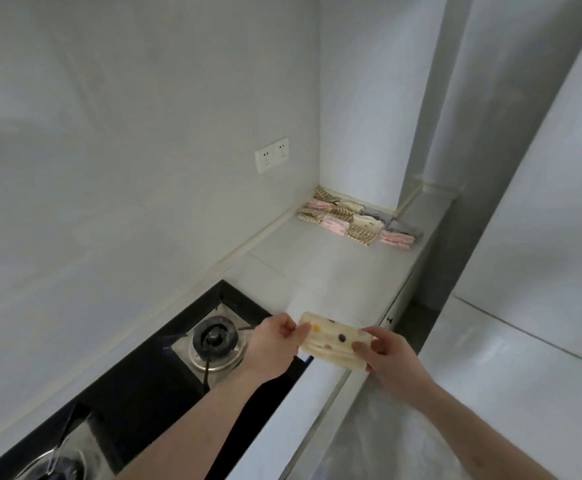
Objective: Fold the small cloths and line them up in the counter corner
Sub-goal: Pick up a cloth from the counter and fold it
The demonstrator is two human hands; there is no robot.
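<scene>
A pale grey wall (127, 133) fills the upper left from nine to twelve o'clock, meeting a second wall at a corner near one o'clock. Below it the white counter (317, 271) runs from the frame's middle up toward that corner. A black hob (144, 386) takes the seven o'clock side of the counter, with one round gas burner (215, 339) near the centre and part of another at the bottom edge. In the corner, at about one o'clock, the folded cloths (355, 220) lie in close rows, touching one another: checked, pink, cream and grey-lilac pieces. A white double socket (272, 154) sits on the wall just left of them. At five to six o'clock, the cream spotted cloth (334, 341) is held above the counter's front edge, folded into a narrow band. The left hand (275, 344) pinches its left end, fingers curled together on the fabric. The right hand (390, 358) grips its right end, thumb on top and fingers curled under.
</scene>
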